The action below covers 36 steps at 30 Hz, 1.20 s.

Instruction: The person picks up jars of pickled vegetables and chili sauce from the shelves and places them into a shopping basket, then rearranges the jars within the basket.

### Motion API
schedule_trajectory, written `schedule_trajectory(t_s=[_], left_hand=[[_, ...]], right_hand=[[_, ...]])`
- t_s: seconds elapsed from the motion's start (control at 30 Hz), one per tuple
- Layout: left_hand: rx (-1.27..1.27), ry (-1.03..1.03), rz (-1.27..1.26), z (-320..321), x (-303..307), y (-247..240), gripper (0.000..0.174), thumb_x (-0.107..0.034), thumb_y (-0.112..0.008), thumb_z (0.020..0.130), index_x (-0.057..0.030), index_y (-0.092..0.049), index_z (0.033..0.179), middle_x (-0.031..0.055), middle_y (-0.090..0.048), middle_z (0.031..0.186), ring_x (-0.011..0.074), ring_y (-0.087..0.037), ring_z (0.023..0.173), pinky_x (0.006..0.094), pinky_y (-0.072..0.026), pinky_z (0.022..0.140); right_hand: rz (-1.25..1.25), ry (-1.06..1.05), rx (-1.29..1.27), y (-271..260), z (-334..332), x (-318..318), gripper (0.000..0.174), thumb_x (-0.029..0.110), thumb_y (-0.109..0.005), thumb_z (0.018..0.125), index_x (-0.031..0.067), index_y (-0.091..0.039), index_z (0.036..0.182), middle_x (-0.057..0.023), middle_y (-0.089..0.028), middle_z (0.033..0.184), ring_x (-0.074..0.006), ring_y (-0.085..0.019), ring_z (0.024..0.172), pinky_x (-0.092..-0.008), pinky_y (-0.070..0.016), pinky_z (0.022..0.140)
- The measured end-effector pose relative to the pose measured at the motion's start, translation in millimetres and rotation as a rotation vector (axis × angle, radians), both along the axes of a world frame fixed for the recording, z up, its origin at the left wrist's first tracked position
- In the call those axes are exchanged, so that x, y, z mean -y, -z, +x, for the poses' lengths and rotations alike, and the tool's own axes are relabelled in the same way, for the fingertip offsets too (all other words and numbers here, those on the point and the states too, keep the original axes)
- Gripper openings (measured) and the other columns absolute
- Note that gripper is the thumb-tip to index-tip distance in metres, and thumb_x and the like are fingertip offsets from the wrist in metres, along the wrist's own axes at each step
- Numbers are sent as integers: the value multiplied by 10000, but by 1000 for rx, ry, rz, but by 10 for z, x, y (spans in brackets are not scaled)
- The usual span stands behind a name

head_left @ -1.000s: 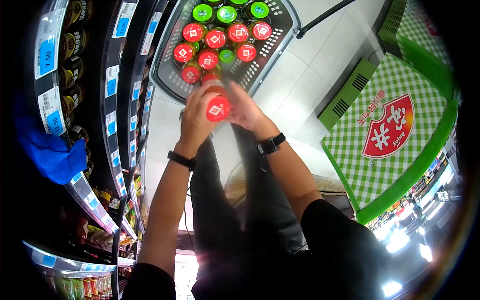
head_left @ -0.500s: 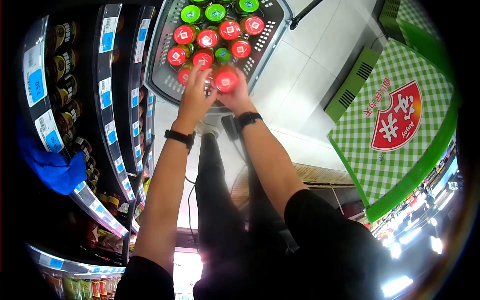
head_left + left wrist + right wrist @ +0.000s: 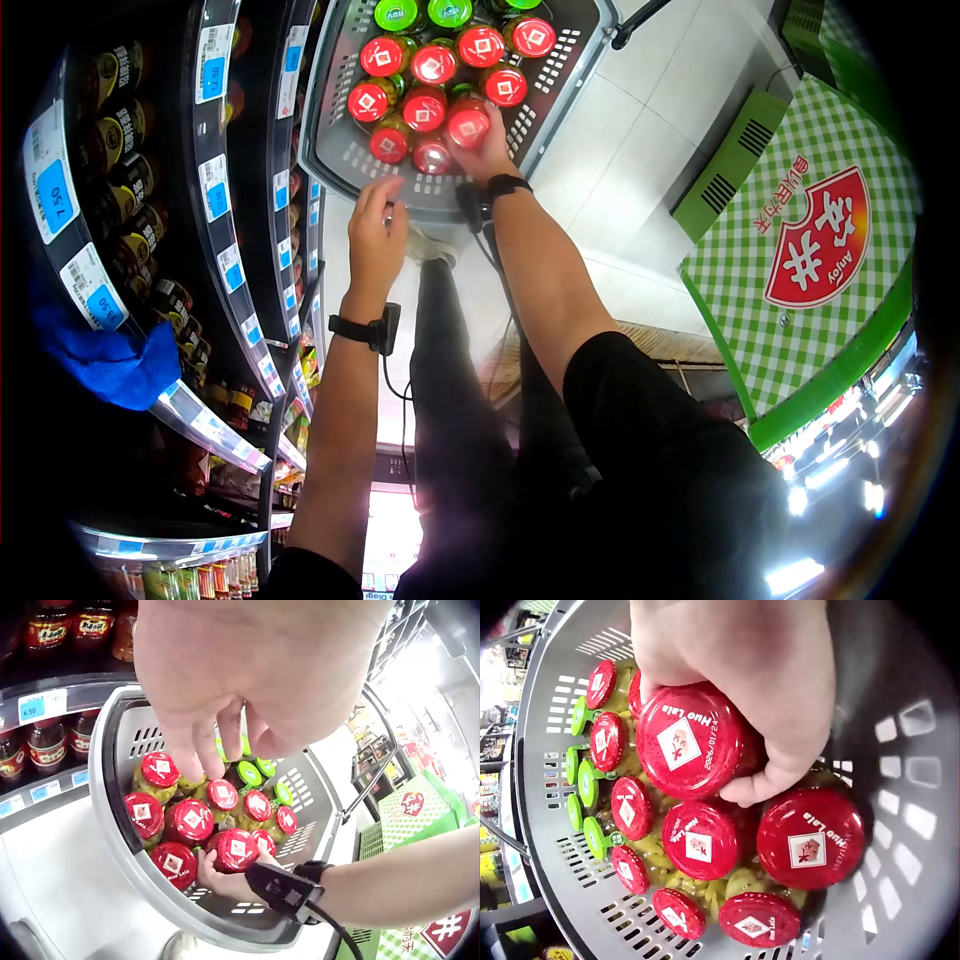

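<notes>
My right hand point(image 3: 488, 152) grips a red-lidded glass jar point(image 3: 681, 742) inside the grey basket point(image 3: 142, 874), its thumb and fingers curled round the jar's side. Other red-lidded jars crowd around it, one nearby jar point(image 3: 810, 838) standing close to my thumb. Pale green pickled pieces show through the glass. Farther in are jars with green lids point(image 3: 450, 12). My left hand point(image 3: 377, 237) hovers at the basket's near rim, fingers loosely bent and holding nothing. In the left wrist view, that hand point(image 3: 262, 667) hides part of the jars at the back.
Store shelves with price tags point(image 3: 214, 190) and dark jars point(image 3: 130, 190) line the left side. A blue cloth point(image 3: 110, 365) hangs over a shelf edge. To the right stands a green checkered case point(image 3: 800, 240). The basket's black handle point(image 3: 640, 22) sticks out to the right.
My right hand has carried the red-lidded jar into the basket's near end among the others. My left hand has come away from the jars, back towards the near rim.
</notes>
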<state>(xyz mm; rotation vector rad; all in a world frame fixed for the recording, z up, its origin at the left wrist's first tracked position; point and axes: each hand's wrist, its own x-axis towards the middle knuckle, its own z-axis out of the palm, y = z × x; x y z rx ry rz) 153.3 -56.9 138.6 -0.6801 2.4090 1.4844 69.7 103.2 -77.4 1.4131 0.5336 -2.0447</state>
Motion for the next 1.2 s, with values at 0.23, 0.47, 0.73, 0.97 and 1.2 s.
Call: schedule_trajectory(t_s=[0.23, 0.47, 0.73, 0.97, 1.2], left_hand=[[19, -65, 33, -23, -100, -10, 300, 66, -566, 915, 15, -634, 1202, 145, -638, 1256, 272, -671, 1098, 332, -586, 823], [32, -74, 57, 20, -119, 42, 294, 42, -574, 929, 0, -637, 1213, 128, -642, 1245, 252, -671, 1090, 327, -571, 844], [40, -84, 54, 52, -74, 74, 272, 37, -585, 923, -3, -649, 1184, 136, -656, 1215, 273, -687, 1045, 343, -584, 817], [45, -92, 54, 85, -67, 76, 256, 34, -582, 929, -3, -657, 1171, 140, -668, 1178, 275, -693, 1023, 346, -582, 813], [53, -138, 50, 183, -94, 119, 221, 8, -585, 942, -1, -670, 1146, 137, -696, 1103, 259, -705, 980, 335, -570, 797]], right_hand=[[27, -125, -40, 249, -14, -12, 447, 593, -586, 885, 188, -656, 1060, -14, -694, 906, -232, -639, 779, -310, -483, 588], [60, -157, -8, 318, -9, -21, 463, 621, -566, 880, 200, -660, 1048, -1, -679, 855, -211, -617, 734, -297, -428, 570], [119, -219, -37, 270, -16, 11, 635, 792, -460, 849, 236, -665, 1076, 21, -693, 916, -212, -604, 779, -337, -412, 638], [292, -332, -43, 460, 111, -7, 744, 863, -369, 840, 270, -622, 1211, 35, -689, 1070, -187, -583, 966, -387, -400, 748], [325, -310, -13, 576, 261, -65, 865, 824, -240, 910, 172, -537, 1395, -75, -595, 1366, -273, -540, 1206, -474, -391, 1010]])
